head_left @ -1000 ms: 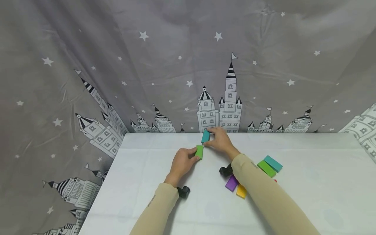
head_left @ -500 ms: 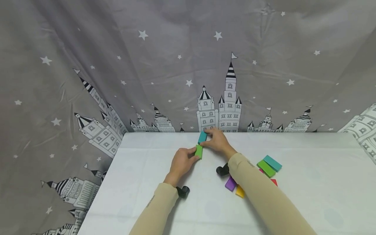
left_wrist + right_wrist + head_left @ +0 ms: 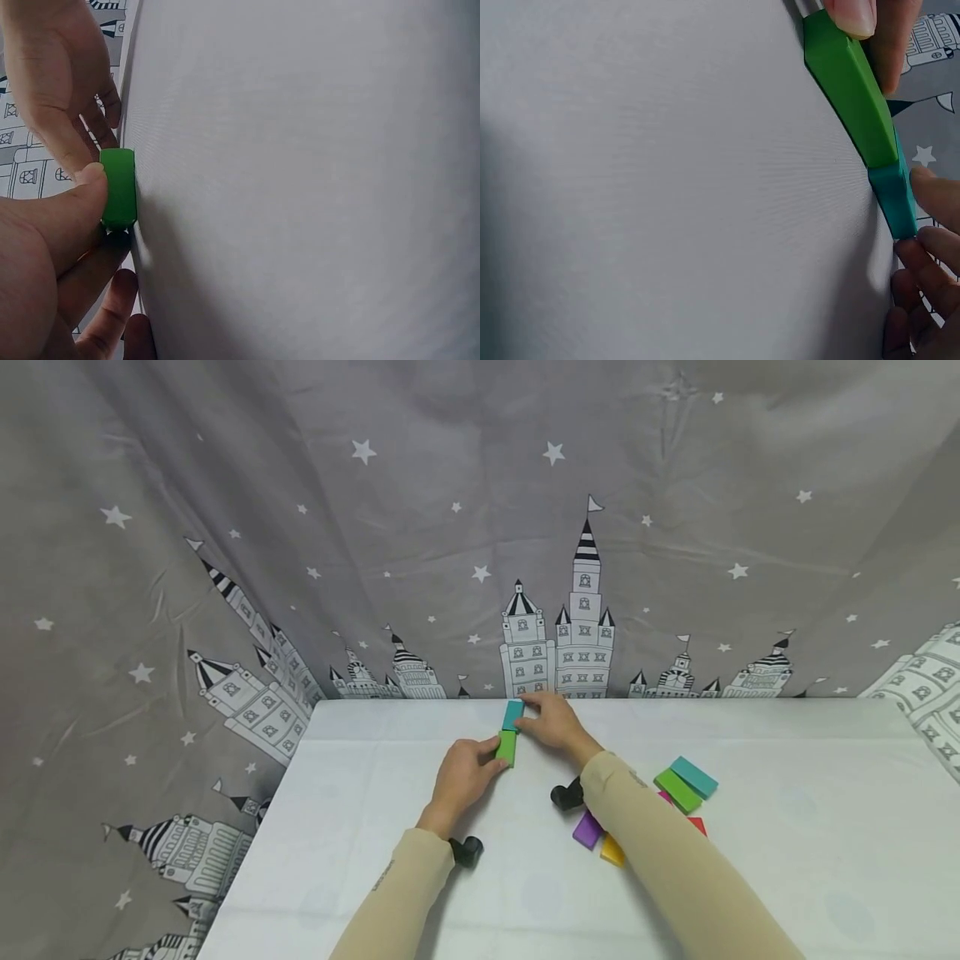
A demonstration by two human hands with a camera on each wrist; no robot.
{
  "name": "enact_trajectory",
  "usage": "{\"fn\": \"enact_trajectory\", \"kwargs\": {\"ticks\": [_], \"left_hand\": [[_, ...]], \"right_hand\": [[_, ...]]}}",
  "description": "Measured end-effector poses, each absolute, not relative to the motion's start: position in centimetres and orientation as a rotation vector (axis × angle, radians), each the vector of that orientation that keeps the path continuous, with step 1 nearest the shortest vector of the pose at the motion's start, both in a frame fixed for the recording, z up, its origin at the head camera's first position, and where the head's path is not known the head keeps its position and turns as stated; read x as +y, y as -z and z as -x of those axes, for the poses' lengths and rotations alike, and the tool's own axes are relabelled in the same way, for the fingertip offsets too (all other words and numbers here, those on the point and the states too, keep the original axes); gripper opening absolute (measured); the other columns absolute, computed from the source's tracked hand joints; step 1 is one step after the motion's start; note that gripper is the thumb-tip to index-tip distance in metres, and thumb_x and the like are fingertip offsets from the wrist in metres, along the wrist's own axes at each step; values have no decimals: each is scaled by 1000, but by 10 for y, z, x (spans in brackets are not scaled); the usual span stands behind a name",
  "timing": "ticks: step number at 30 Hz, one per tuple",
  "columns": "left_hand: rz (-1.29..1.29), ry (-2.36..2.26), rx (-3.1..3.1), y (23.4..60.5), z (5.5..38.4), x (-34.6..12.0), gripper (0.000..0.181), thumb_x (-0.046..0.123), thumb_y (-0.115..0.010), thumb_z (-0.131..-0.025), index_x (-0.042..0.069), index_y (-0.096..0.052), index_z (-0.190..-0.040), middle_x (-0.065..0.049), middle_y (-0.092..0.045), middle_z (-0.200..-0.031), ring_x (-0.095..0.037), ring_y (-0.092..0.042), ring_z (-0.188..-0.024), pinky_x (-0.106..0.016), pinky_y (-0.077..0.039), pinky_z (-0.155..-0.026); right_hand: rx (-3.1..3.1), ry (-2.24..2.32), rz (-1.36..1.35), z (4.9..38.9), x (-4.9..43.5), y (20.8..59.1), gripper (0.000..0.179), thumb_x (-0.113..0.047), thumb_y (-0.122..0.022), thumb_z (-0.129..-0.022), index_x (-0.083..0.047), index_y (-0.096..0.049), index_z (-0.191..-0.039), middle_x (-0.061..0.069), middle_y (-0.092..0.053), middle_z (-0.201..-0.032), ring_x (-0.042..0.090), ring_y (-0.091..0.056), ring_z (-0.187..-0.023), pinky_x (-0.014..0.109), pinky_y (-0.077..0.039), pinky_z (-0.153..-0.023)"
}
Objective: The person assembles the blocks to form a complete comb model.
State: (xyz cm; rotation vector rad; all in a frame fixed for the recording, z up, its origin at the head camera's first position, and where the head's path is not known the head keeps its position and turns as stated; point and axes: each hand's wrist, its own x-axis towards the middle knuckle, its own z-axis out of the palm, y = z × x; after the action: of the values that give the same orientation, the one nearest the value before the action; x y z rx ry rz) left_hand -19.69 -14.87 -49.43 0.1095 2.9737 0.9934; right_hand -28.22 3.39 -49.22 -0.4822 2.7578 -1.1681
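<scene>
Near the far edge of the white table, a green block (image 3: 506, 749) and a teal block (image 3: 513, 715) lie end to end, the teal one farther back. My left hand (image 3: 463, 774) pinches the green block from the left, thumb at its near end. From the right, my right hand (image 3: 556, 722) holds the teal block between thumb and fingers. In the right wrist view the ends of the green block (image 3: 851, 86) and the teal block (image 3: 892, 196) meet, slightly angled. The left wrist view shows the thumb on the green block (image 3: 118, 187).
Right of my right forearm lie another teal block (image 3: 694, 777) and another green block (image 3: 678, 790), side by side. Purple (image 3: 588, 830), yellow (image 3: 612, 851) and red (image 3: 699, 826) blocks lie around the sleeve, partly covered. A grey castle-print curtain (image 3: 420, 527) hangs behind the table.
My right hand has moved the teal block left and slightly toward me, up to the far end of the green block. My left hand and the green block have stayed nearly still.
</scene>
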Motion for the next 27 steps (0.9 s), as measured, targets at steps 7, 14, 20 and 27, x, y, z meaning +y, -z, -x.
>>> {"fn": "enact_trajectory", "kwargs": {"ticks": [7,14,20,27], "left_hand": [[-101,-977,2980,494,197,-149,45,28,-76,-91,14,-66,-132,-12,-70,-119,-29,-62,-111,-47,-51,-100],[-79,-973,2968,494,196,-149,46,28,-76,-91,15,-66,-133,-12,-69,-120,-29,-61,-113,-47,-50,-102],[-89,-985,2972,494,195,-148,45,27,-77,-90,14,-66,-132,-12,-69,-119,-28,-61,-112,-47,-50,-101],[-87,-990,2980,494,194,-147,45,27,-77,-90,15,-67,-132,-11,-69,-119,-28,-62,-113,-46,-50,-102]], "right_hand": [[2798,1140,499,282,31,493,51,-23,-72,-92,-2,-61,-136,17,-59,-140,35,-50,-133,50,-38,-115],[2797,1086,466,282,29,492,51,-27,-72,-93,-6,-61,-138,15,-57,-143,36,-46,-136,56,-35,-115],[2778,1041,474,282,28,491,51,-28,-70,-94,-9,-60,-140,13,-54,-146,39,-43,-137,63,-33,-112],[2779,1037,489,283,28,491,52,-28,-70,-94,-9,-59,-140,12,-55,-147,38,-45,-134,61,-36,-109]]}}
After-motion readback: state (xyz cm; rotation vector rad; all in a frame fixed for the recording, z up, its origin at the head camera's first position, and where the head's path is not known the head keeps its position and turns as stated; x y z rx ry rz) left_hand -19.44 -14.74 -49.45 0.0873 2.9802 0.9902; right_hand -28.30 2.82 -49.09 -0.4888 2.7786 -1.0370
